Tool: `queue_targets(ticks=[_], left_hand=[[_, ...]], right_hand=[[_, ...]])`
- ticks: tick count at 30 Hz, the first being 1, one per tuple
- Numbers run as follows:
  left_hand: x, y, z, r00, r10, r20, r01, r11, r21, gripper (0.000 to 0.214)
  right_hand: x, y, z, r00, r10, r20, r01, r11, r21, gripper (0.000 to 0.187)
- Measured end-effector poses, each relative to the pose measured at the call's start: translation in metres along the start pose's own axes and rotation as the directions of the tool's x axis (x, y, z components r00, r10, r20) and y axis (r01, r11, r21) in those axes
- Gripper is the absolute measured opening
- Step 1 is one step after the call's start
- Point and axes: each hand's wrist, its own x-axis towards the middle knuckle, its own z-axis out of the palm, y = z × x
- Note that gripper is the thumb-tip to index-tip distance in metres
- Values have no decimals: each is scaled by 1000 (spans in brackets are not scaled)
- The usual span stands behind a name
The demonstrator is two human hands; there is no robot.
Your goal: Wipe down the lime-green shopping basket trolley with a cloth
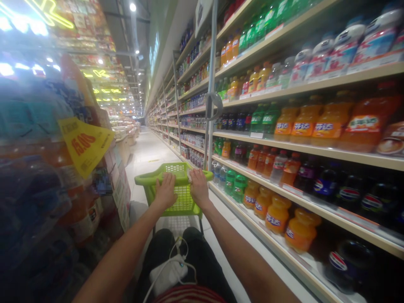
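A lime-green shopping cart (184,201) with a lattice basket stands right in front of me. My left hand (165,192) rests over its handle bar, fingers curled across the top. Farther right along the same bar, my right hand (199,187) is closed on it. A small whitish bit shows by the right hand's fingers, too blurred to name. Both arms reach forward, and the undersides of the fingers are hidden. Below the hands, a white power bank (168,275) with looped cables lies against my dark trousers.
Drink shelves (303,143) line the right side, holding orange soda bottles (277,214) and dark cola bottles. A blurred bottle stack with a yellow price tag (85,145) stands close on the left. The pale tiled aisle (143,145) runs straight ahead between them.
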Motion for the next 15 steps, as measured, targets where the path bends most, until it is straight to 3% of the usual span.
queue_targets(ticks=[6, 8, 12, 15], left_hand=[[0, 2, -2, 998, 52, 48, -51, 999, -19, 73], [-3, -4, 0, 998, 59, 34, -59, 998, -28, 72], [-16, -24, 6, 992, -109, -57, 108, 994, -14, 71], [-23, -33, 9, 987, -142, -81, 142, 990, -4, 73]], right_hand=[[1, -29, 14, 991, -117, 57, 116, 993, 21, 47], [0, -26, 11, 989, -130, 75, 129, 992, 13, 48], [1, -4, 0, 997, -41, 70, 45, 997, -55, 49], [3, 0, -2, 998, -16, 68, 22, 996, -89, 47]])
